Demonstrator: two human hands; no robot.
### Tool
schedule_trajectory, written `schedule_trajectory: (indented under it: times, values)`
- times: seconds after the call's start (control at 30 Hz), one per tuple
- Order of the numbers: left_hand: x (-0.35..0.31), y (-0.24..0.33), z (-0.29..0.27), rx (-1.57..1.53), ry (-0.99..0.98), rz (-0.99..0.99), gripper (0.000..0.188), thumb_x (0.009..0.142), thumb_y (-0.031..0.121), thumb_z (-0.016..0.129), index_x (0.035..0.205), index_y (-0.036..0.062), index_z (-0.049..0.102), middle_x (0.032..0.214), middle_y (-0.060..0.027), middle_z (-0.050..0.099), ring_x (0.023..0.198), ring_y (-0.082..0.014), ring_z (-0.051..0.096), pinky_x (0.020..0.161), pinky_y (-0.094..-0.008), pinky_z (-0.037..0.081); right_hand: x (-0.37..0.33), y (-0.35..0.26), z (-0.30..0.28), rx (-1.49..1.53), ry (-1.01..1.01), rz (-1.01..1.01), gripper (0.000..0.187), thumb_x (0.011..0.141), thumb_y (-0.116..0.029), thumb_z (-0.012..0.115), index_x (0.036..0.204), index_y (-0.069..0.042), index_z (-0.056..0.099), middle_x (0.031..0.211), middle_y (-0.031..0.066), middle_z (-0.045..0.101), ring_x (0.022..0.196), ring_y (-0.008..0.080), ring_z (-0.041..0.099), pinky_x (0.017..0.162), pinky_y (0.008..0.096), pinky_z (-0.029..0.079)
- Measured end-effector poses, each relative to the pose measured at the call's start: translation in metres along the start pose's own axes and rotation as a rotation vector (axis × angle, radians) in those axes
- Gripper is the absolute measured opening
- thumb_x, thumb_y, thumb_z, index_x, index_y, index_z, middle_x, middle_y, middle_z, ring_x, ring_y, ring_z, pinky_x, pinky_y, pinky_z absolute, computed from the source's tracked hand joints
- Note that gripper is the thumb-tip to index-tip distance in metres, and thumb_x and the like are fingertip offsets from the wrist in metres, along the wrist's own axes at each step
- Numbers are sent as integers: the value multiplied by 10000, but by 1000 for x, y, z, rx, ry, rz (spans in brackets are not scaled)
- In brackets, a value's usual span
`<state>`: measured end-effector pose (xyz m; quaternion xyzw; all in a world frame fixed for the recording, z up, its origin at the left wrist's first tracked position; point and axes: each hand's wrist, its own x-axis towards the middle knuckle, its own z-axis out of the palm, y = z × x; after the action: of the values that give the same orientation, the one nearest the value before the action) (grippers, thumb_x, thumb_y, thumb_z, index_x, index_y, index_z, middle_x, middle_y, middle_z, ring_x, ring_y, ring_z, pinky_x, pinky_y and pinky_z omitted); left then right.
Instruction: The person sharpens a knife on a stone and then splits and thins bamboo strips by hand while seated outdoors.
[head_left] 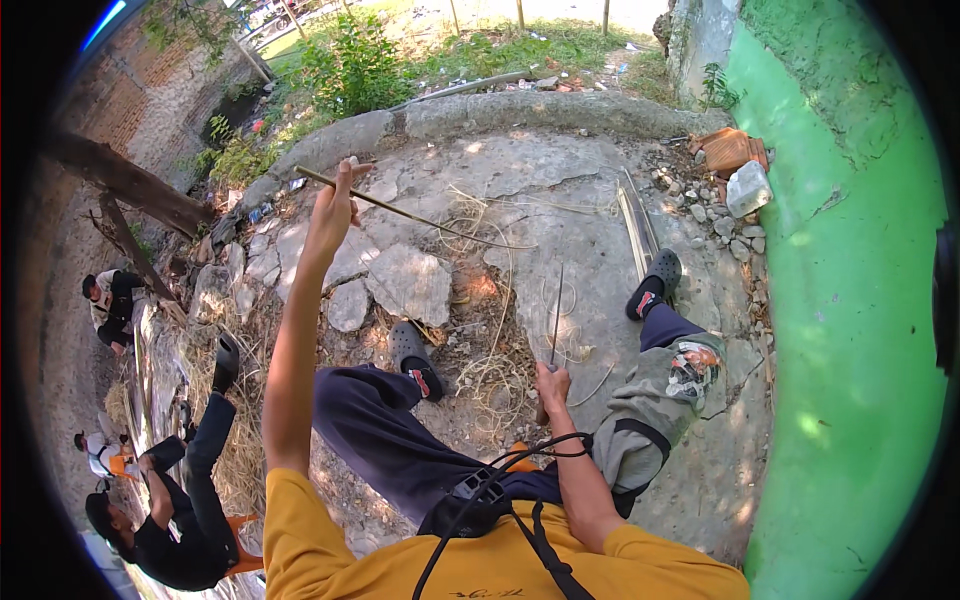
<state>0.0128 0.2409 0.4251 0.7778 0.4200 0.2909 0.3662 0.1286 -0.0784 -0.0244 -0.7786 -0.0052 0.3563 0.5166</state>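
My left hand (338, 205) is stretched far forward at the left, its fingers closed around a long thin bamboo strip (425, 219). The strip slants down to the right and tapers toward its far end. In front of my body, my right hand (552, 386) grips the handle of a knife (557, 320). Its narrow blade points away from me, apart from the strip. Curled pale shavings (500, 390) lie on the ground between my feet, left of the knife.
A bundle of split strips (637, 225) lies beyond my right shoe (655, 284). Broken concrete slabs (410, 285) lie ahead of my left shoe (410, 350). A green wall (840, 330) stands at the right. Another person (175, 510) sits at the lower left.
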Motion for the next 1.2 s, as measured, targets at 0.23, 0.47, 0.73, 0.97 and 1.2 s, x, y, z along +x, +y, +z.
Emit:
schedule_trajectory:
  times: [0.23, 0.47, 0.73, 0.97, 1.2]
  values:
    - [-138, -9, -8, -269, -385, -118, 419, 1006, 342, 580, 1285, 31, 616, 780, 5, 568, 719, -93, 602, 700, -273, 532, 7, 7, -10, 163, 17, 102, 364, 803, -322, 687, 668, 16, 664, 571, 75, 621, 483, 175, 613, 461, 345, 472]
    - [-230, -39, 11, -602, -742, -506, 389, 981, 71, 524, 1356, -27, 551, 1178, -156, 660, 973, -229, 685, 861, -360, 584, 16, 25, -15, 244, -1, 200, 299, 812, -244, 667, 643, -35, 536, 547, 41, 520, 412, 159, 504, 400, 333, 421]
    - [-277, -62, 34, -503, -555, -645, 520, 993, 136, 569, 1453, 0, 369, 1078, -170, 694, 677, -169, 681, 556, -278, 587, 1, 33, -16, 72, 16, 318, 312, 811, -249, 660, 625, -24, 548, 531, 64, 530, 415, 169, 524, 396, 341, 442]
    - [-299, -79, 68, -545, -499, -692, 439, 982, 100, 611, 1380, -35, 486, 1069, -167, 712, 750, -159, 712, 624, -266, 616, 16, 46, -14, 17, 18, 270, 342, 789, -283, 665, 616, 3, 592, 532, 87, 564, 429, 194, 566, 417, 346, 469]
    - [-299, -97, 110, -761, -369, -631, 441, 988, 90, 603, 1383, -57, 475, 1104, -184, 690, 858, -191, 723, 706, -289, 626, 11, 37, -18, -117, 21, 219, 414, 775, -333, 683, 632, 53, 635, 553, 127, 617, 471, 222, 609, 470, 371, 486]
